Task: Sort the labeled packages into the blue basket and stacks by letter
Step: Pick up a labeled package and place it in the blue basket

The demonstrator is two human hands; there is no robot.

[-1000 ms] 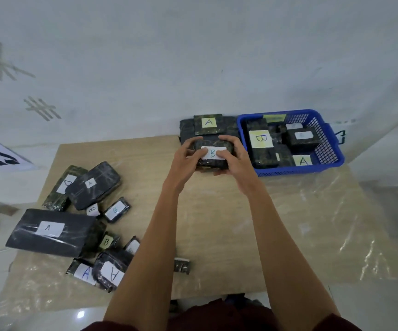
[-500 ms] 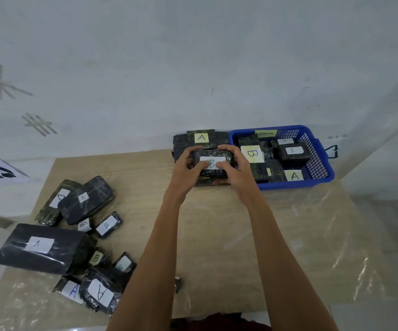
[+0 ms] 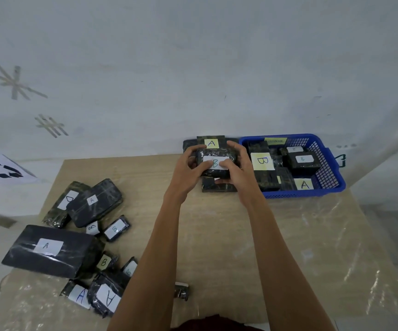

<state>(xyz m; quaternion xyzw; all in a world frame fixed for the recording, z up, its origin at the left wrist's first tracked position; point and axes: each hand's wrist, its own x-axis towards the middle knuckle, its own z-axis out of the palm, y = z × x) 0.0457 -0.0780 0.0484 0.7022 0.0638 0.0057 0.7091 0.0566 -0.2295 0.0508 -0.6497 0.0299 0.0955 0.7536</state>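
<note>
Noted left hand [image 3: 188,169], right hand [image 3: 237,164] clasping ends of black plastic-wrapped B package [image 3: 217,154]; long axis pointed at blue plastic mesh basket [image 3: 312,194], nearest right hand

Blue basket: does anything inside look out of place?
Yes. A package labelled A lies at the front of the blue basket, among packages labelled B; mixed letters look odd for a sort by letter.

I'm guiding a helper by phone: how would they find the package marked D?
On the wooden table, find the loose pile on the left side. At its far end a greenish wrapped package lies partly under a black package labelled A. Its white label reads D, the only D visible.
</note>
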